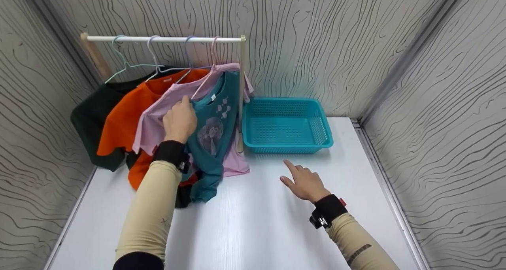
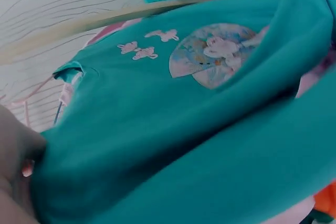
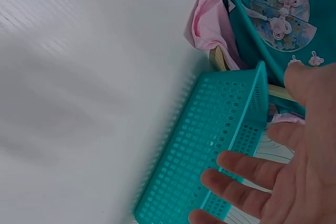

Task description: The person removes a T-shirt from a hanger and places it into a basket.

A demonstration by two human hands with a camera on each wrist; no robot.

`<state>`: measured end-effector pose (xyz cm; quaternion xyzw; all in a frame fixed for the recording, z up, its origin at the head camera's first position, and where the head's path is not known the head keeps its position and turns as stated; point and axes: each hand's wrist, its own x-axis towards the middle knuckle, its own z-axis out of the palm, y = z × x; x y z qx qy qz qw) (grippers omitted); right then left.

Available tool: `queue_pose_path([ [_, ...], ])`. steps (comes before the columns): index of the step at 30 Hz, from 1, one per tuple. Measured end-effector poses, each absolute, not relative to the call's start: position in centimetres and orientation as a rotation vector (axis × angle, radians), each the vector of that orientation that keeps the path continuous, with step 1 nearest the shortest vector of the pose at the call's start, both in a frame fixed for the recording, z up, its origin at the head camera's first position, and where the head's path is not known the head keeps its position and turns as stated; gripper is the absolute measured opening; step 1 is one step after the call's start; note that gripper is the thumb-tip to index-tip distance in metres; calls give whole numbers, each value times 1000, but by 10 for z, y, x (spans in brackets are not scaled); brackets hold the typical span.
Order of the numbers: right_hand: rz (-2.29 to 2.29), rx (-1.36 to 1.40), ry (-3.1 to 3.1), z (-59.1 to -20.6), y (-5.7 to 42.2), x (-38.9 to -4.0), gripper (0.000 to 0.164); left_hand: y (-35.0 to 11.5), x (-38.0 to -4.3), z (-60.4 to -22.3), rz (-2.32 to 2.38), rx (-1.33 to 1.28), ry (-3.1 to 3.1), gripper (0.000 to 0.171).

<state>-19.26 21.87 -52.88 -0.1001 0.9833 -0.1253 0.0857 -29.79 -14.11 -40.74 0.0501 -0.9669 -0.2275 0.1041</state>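
Note:
A teal long-sleeved shirt [image 1: 231, 94] with a printed round patch and small pale motifs on its front hangs from a pink hanger [image 1: 213, 50] at the right end of the rack. My left hand [image 1: 180, 119] grips the shirt's shoulder near the end of the hanger's arm. In the left wrist view, the thumb and fingers [image 2: 18, 142] pinch the teal cloth at the left edge. My right hand [image 1: 303, 182] is held over the table in front of the basket, fingers extended, holding nothing. The right wrist view shows its spread fingers [image 3: 247, 169] overlapping the basket.
A clothes rack with a white rail [image 1: 138, 38] stands at the back left. Dark green [image 1: 93, 108], orange [image 1: 122, 116] and pink [image 1: 154, 116] garments hang on it. The teal basket [image 1: 288, 148] sits right of the rack's post [image 1: 242, 84]. Wood-patterned walls [image 1: 316, 36] enclose the white table [image 1: 245, 222].

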Motion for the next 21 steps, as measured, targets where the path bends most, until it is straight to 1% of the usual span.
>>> queue_pose_path([
  [6,-357,-306,2932,-530,217,-192,61,-154,-290,-403,-701,157,-2760,27],
  [13,-349,-313,2926,-525,217,-193,62,-173,-278,-379,-575,99,-2673,33],
  [17,-340,-321,2926,-523,218,-194,62,-188,-268,-366,-527,50,-2646,31],
  [21,-354,-324,2920,-523,217,-194,62,-202,-259,-364,-547,37,-2609,28],
])
